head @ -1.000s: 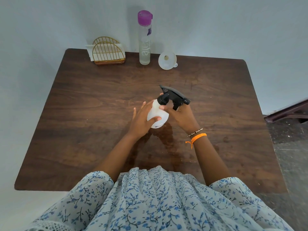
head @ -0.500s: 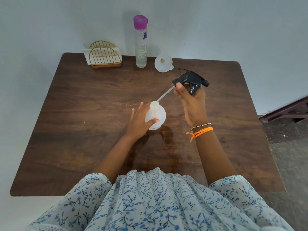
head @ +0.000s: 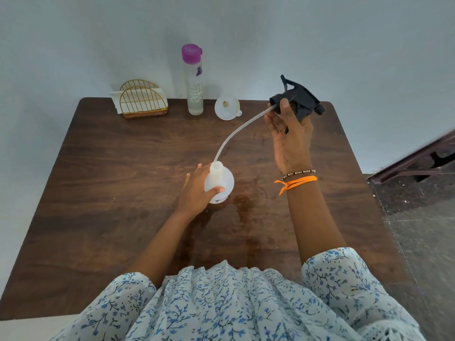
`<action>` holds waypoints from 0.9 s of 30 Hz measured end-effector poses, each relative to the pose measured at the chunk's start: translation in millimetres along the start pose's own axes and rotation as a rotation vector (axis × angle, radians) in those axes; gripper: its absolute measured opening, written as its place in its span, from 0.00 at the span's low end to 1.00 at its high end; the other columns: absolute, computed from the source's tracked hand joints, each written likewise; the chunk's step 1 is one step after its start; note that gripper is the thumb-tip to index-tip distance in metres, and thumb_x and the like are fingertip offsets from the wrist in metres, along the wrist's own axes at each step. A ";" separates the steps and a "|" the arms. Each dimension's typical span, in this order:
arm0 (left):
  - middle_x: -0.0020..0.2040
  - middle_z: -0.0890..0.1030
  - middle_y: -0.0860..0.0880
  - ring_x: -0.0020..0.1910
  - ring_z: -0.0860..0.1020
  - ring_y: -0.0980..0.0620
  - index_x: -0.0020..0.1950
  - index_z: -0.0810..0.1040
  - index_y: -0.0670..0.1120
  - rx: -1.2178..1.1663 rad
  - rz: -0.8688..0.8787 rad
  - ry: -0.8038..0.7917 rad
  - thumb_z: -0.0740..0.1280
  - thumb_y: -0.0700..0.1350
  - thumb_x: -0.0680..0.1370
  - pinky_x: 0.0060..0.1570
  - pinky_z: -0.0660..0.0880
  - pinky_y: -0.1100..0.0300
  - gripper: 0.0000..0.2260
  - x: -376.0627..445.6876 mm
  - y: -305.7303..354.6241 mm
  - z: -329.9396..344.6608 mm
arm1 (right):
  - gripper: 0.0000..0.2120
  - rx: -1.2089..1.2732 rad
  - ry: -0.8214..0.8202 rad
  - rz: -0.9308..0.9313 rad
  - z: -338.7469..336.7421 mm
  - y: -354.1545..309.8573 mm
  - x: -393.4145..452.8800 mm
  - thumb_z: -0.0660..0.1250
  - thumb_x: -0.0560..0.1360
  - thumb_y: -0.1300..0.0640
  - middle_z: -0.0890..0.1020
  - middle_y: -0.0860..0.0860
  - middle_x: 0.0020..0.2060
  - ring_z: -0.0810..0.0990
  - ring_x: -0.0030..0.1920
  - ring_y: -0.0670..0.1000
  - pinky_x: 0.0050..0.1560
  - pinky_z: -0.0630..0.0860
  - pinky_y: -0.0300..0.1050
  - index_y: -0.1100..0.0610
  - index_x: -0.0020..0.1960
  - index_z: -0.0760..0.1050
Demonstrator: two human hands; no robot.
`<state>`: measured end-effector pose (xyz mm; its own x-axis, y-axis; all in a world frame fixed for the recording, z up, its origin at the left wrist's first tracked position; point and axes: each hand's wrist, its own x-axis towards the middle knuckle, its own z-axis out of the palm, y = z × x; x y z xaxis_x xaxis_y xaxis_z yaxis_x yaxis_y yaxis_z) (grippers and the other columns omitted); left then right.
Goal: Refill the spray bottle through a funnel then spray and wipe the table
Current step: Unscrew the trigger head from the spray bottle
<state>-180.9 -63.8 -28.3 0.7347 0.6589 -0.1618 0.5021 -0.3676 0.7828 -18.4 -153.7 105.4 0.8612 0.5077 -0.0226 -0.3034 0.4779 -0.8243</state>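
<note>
A small white spray bottle (head: 221,179) stands open-necked on the brown wooden table (head: 123,180), and my left hand (head: 195,193) grips its body. My right hand (head: 289,136) holds the black spray head (head: 299,99) up and to the right. The head's clear dip tube (head: 236,132) curves down, its tip at the bottle's neck. At the table's back edge lies a white funnel (head: 227,108). Beside it stands a tall clear water bottle (head: 194,82) with a purple cap.
A gold wire napkin holder (head: 141,100) with white napkins sits at the back left of the table. A pale wall rises right behind the table. A dark wet-looking patch (head: 242,207) lies just right of the spray bottle. Dark furniture (head: 418,161) stands on the floor at right.
My right hand has lifted the black spray head off the bottle and carried it up and right, drawing the dip tube almost out. My left hand has kept its hold on the bottle.
</note>
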 end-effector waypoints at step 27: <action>0.73 0.65 0.49 0.75 0.55 0.49 0.72 0.64 0.49 -0.095 -0.011 0.042 0.71 0.48 0.72 0.74 0.46 0.46 0.30 6.6 -11.6 7.9 | 0.04 -0.441 0.255 0.605 -90.5 84.1 17.0 0.68 0.74 0.61 0.78 0.52 0.37 0.77 0.36 0.47 0.39 0.75 0.37 0.57 0.41 0.74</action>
<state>-178.3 -60.4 -43.2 0.7082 0.6906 -0.1470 0.4633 -0.2974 0.8348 7.7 -169.8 -15.5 0.6814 0.3833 -0.6235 -0.6051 -0.1842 -0.7746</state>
